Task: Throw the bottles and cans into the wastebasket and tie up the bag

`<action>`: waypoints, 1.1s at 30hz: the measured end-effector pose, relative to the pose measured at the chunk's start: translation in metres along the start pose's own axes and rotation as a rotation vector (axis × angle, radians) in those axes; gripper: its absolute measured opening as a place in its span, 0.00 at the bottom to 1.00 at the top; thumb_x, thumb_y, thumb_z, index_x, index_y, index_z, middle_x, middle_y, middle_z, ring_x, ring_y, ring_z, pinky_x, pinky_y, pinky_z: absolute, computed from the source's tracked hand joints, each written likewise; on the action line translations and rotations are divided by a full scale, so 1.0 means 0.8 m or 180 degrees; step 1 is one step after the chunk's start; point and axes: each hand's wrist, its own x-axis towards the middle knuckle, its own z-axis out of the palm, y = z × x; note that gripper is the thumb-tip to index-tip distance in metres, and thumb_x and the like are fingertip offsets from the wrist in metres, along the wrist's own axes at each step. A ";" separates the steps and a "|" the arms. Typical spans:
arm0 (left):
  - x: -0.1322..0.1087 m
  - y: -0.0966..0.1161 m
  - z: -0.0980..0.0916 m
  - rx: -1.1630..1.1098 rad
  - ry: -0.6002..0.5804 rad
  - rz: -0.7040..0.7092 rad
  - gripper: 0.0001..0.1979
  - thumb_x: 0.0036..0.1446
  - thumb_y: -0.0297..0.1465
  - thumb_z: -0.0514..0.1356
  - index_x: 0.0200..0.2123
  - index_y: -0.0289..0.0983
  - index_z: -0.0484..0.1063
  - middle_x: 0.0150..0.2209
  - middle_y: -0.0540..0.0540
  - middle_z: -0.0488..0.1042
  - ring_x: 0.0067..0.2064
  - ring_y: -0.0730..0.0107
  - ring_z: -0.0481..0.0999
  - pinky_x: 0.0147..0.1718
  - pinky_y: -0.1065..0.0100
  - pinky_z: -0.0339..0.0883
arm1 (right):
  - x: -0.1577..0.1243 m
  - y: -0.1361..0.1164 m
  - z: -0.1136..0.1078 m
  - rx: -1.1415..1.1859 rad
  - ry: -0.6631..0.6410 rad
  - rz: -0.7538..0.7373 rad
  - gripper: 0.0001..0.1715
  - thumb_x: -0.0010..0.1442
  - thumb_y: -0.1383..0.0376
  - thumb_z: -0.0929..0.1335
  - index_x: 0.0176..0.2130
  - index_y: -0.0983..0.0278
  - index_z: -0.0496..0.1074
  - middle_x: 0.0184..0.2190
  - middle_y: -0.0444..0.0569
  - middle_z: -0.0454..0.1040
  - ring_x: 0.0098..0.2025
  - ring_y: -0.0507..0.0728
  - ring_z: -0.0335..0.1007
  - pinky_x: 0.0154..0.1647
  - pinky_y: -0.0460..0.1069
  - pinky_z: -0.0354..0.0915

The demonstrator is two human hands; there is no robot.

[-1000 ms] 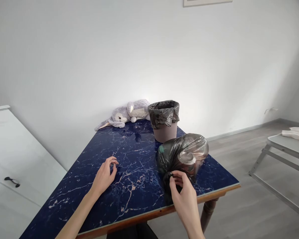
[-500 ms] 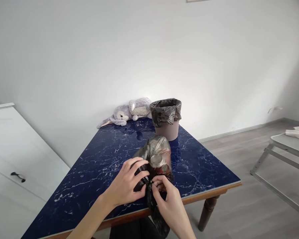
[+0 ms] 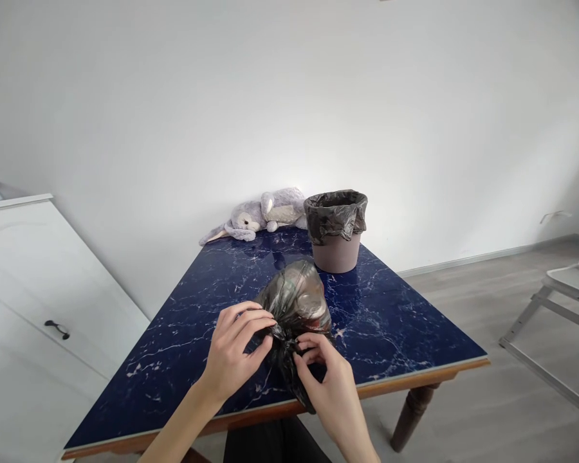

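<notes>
The black bag [image 3: 294, 299], held a second ago by the right hand [image 3: 330, 386] alone, is now drawn to the near middle of the table [image 3: 405, 321], its twisted neck pinched in the grip of both that hand and the left hand [image 3: 234, 350].

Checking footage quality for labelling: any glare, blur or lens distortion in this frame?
Head view: sharp, no motion blur on the left hand or right hand; pale sheen on the shiny black plastic bag they pinch; soft reflections on the glossy blue marbled table; wide-angle stretching at the edges.
</notes>
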 end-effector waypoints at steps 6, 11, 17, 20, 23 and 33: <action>-0.001 -0.015 0.003 -0.0108 0.0437 -0.0929 0.05 0.67 0.31 0.64 0.42 0.46 0.80 0.44 0.46 0.85 0.53 0.52 0.79 0.57 0.44 0.74 | 0.001 -0.003 0.001 -0.0070 0.0569 0.0022 0.13 0.70 0.53 0.68 0.45 0.59 0.74 0.37 0.50 0.80 0.34 0.56 0.76 0.37 0.49 0.71; -0.006 -0.039 0.003 -0.0281 0.0554 -0.1678 0.04 0.66 0.33 0.63 0.38 0.45 0.79 0.46 0.47 0.84 0.53 0.53 0.79 0.56 0.47 0.76 | 0.004 0.010 -0.004 -0.0089 0.0641 -0.0003 0.16 0.70 0.50 0.68 0.44 0.60 0.74 0.38 0.51 0.80 0.33 0.57 0.75 0.35 0.50 0.71; -0.014 -0.044 -0.006 -0.0037 0.0156 -0.1368 0.14 0.65 0.30 0.62 0.53 0.44 0.74 0.54 0.42 0.79 0.58 0.51 0.76 0.58 0.49 0.73 | 0.005 0.009 -0.014 -0.0321 0.0707 -0.0013 0.15 0.70 0.52 0.68 0.46 0.59 0.74 0.35 0.48 0.78 0.32 0.56 0.75 0.38 0.51 0.72; -0.014 -0.035 -0.012 0.0064 -0.0339 -0.0618 0.18 0.67 0.28 0.60 0.58 0.45 0.72 0.57 0.42 0.77 0.63 0.51 0.72 0.63 0.47 0.66 | 0.003 -0.008 -0.015 -0.0274 0.0662 -0.0240 0.14 0.71 0.55 0.68 0.52 0.58 0.73 0.43 0.50 0.77 0.32 0.54 0.75 0.39 0.51 0.73; -0.011 -0.030 -0.017 0.0064 -0.0709 -0.0143 0.13 0.69 0.28 0.61 0.54 0.46 0.76 0.54 0.45 0.80 0.63 0.52 0.72 0.63 0.48 0.64 | -0.001 -0.023 -0.008 -0.0178 0.0301 -0.0450 0.18 0.71 0.58 0.67 0.58 0.56 0.72 0.52 0.53 0.77 0.30 0.52 0.75 0.38 0.50 0.75; -0.004 -0.019 -0.022 -0.0564 0.0119 -0.1129 0.04 0.68 0.33 0.64 0.39 0.43 0.79 0.45 0.46 0.84 0.54 0.56 0.78 0.58 0.53 0.70 | -0.007 -0.010 0.016 -0.0343 -0.0160 -0.0379 0.09 0.72 0.60 0.67 0.48 0.58 0.77 0.36 0.45 0.79 0.31 0.54 0.75 0.34 0.47 0.71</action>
